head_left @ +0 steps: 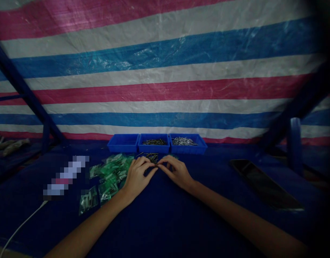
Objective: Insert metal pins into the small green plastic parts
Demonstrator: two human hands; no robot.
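Small dark piece, too indistinct to identify, lay where the fingertips of the left hand and the right hand came together, just on the near side of a loose heap of thin dark rods on the blue tabletop. Each hand appeared to pinch it between thumb and forefinger, a grip that probably suited so slight an object. The middle bin, beyond the heap, contained similar dark rods, and the right bin silvery rods, a division that presumably separated the kinds; contents of the left bin could not be discerned. Green and clear packets lay beside the left hand, probably for short reach. Edges: the bins' front walls bounded forward movement, with a striped sheet behind, while the packets limited outward travel on the left. Wider room extended from the right hand to an obliquely lying dark phone, and from both hands toward the near side; slanting blue bars stood well apart on either flank.
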